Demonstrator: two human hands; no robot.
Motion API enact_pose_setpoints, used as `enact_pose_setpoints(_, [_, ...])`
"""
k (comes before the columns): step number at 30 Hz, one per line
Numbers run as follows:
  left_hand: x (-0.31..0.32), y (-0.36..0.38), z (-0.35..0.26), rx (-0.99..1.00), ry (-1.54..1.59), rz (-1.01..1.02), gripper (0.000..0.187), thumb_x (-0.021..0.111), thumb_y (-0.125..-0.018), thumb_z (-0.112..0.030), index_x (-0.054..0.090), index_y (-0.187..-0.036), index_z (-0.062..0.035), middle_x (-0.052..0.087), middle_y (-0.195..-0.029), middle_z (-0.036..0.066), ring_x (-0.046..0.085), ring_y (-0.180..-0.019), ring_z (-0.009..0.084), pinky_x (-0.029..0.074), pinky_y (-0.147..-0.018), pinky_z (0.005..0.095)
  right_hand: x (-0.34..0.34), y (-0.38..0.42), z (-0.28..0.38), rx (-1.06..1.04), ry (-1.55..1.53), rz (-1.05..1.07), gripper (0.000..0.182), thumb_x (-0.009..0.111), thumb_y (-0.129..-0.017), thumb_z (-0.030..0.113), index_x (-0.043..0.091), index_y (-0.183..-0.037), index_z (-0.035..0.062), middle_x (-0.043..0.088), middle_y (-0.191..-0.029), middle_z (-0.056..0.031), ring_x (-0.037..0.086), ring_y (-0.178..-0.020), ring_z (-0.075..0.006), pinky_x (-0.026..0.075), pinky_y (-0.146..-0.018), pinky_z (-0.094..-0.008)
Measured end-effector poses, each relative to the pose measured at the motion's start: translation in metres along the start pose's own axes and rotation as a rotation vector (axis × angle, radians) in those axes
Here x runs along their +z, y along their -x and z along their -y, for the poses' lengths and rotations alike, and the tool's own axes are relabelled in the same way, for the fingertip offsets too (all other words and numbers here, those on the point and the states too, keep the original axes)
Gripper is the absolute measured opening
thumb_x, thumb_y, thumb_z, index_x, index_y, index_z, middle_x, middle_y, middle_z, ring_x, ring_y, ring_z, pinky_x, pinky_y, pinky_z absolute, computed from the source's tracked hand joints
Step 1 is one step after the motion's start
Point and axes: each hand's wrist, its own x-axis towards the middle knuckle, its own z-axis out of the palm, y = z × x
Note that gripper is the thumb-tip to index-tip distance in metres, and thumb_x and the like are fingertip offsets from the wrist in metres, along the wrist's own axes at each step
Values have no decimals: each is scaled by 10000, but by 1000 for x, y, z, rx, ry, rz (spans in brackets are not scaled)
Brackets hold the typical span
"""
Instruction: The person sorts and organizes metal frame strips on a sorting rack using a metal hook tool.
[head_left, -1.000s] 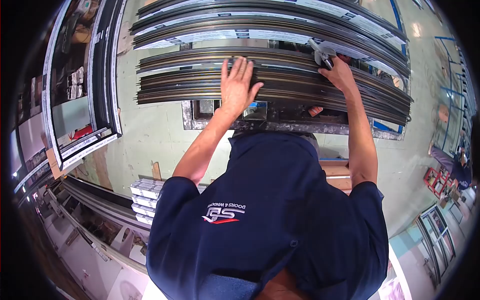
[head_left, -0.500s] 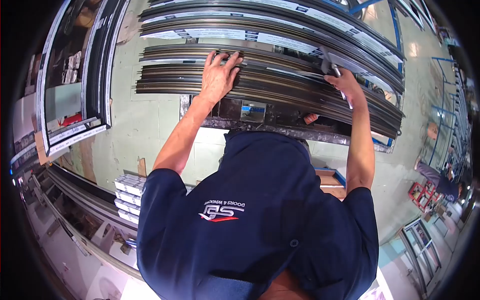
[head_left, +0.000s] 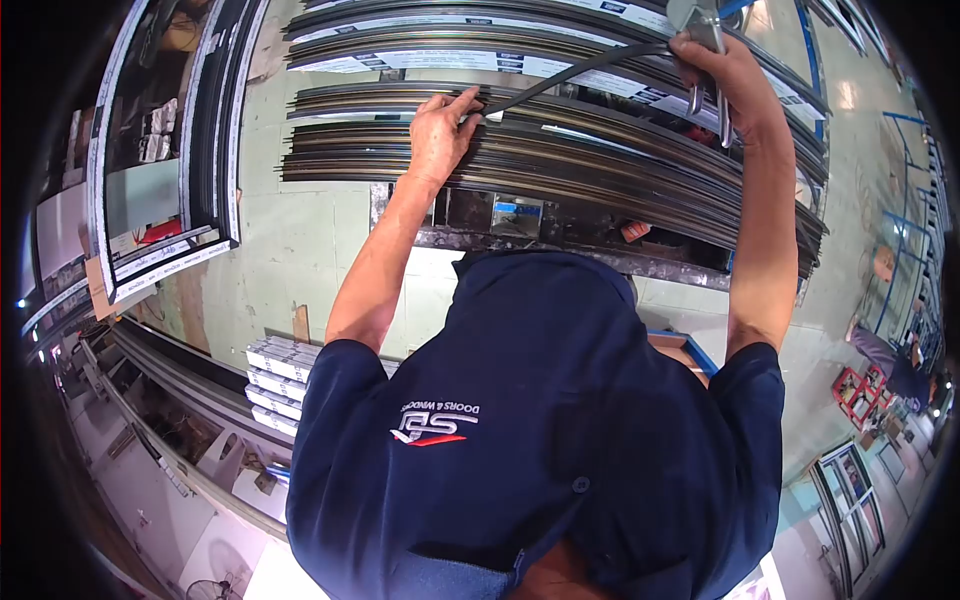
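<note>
One dark strip [head_left: 582, 71] arches over the stacked profiles [head_left: 350, 142], lower end pinched in our left grip [head_left: 437, 140], upper end at a metal hand tool [head_left: 711, 36] clasped in our right grip [head_left: 742, 85], and we do best keeping it untwisted

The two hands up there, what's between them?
A dark, curved strip runs from the left hand to the right hand, passing over some long bars. The head view shows it.

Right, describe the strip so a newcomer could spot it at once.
Beyond the navy shirt, profiles lie in long rows. Over them, the strip runs from the left hand to the right hand. It is dark like them, but it alone bows and slants across the rows.
</note>
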Motion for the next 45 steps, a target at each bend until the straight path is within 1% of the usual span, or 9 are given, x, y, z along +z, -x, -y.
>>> enact_pose_setpoints(6, [7, -2, -10, -30, -24, -54, 366, 811, -767, -164, 745, -1125, -123, 751, -898, 15, 635, -846, 240, 503, -807, 383, 2, 8, 2, 42, -48, -64, 259, 726, -891, 324, 669, -953, 79, 566, -744, 20, 501, -698, -91, 369, -668, -256])
enact_pose_setpoints(12, [-4, -3, -17, 101, -123, 17, 324, 726, -823, -99, 716, -1146, -122, 648, -1012, 56, 577, -982, 276, 423, -867, 419, 1, 37, 4, 114, -47, -5, 322, 764, -832, 285, 690, -1038, 48, 613, -795, -2, 542, -732, -98, 409, -683, -272])
enact_pose_setpoints(19, [-28, 17, -1, 210, 191, 164, 181, 632, -749, -52, 671, -926, -62, 613, -985, 101, 550, -1024, 298, 397, -936, 440, 25, 105, -36, 394, -43, 159, 452, 824, -772, 199, 659, -1146, 6, 667, -960, -23, 590, -855, -114, 467, -779, -261])
enact_pose_setpoints(20, [-30, 17, 1, 194, 172, 188, 143, 665, -812, -112, 702, -944, -69, 627, -862, 89, 575, -956, 286, 407, -910, 418, 31, 116, -47, 441, -27, 181, 454, 821, -779, 189, 655, -1154, -4, 664, -961, -27, 584, -852, -111, 463, -774, -256])
enact_pose_setpoints(24, [-23, -5, -12, 107, 118, 182, 267, 725, -871, -256, 729, -1077, -87, 687, -822, 66, 621, -825, 253, 416, -825, 373, 52, 150, -96, 489, -87, 266, 541, 848, -773, 189, 625, -1198, -61, 637, -970, -31, 557, -895, -116, 459, -826, -256])
enact_pose_setpoints(27, [-4, -17, -10, 125, 39, 255, 231, 744, -839, -201, 731, -1034, -77, 718, -885, 76, 661, -884, 271, 469, -813, 401, 61, 168, -95, 529, -164, 246, 521, 852, -775, 199, 631, -1173, -54, 624, -942, -20, 549, -881, -118, 456, -818, -256])
enact_pose_setpoints(33, [5, -29, -27, -154, 7, 329, 171, 755, -793, -159, 729, -932, -63, 717, -884, 96, 671, -861, 333, 474, -783, 453, 68, 178, -96, 551, -262, 179, 366, 831, -791, 198, 650, -1036, -6, 590, -832, 17, 515, -796, -87, 430, -726, -243])
enact_pose_setpoints(37, [22, -18, -31, -44, 28, 102, 131, 742, -804, -131, 734, -895, -37, 713, -804, 124, 691, -704, 316, 541, -668, 408, 73, 178, -96, 579, -237, 161, 350, 816, -802, 196, 656, -1039, -4, 572, -820, 23, 495, -777, -78, 419, -696, -238])
enact_pose_setpoints(45, [34, -3, -32, -165, 31, 31, 109, 735, -787, -120, 731, -882, -67, 682, -826, 75, 647, -816, 281, 434, -768, 402, 76, 174, -110, 568, -202, 136, 384, 818, -804, 202, 649, -1069, -18, 545, -816, 23, 477, -747, -85, 407, -670, -240])
